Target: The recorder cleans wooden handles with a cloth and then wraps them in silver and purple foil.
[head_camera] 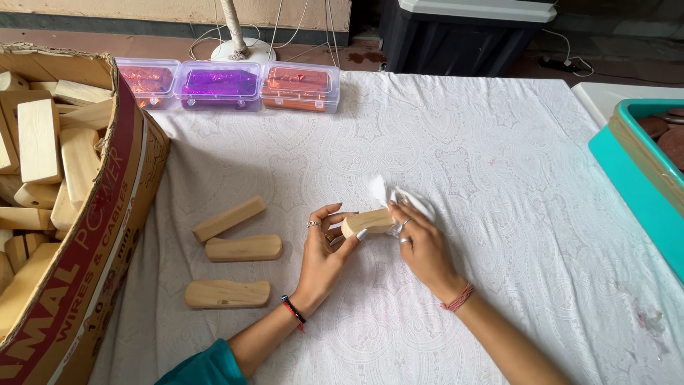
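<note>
My left hand [324,249] grips one end of a light wooden block [367,222] just above the white tablecloth. My right hand [422,242] presses a small white wipe or paper [399,196] against the other end of that block. Rings sit on fingers of both hands; a red and black band circles my left wrist and a red thread band my right. Three more rounded wooden blocks [242,248] lie side by side on the cloth to the left of my hands.
A large cardboard box [92,235] full of wooden blocks stands at the left edge. Three clear plastic boxes [221,85] with orange and purple foil line the far edge. A teal tray [634,178] with brown discs sits at right. White patterned cloth [499,178] covers the table.
</note>
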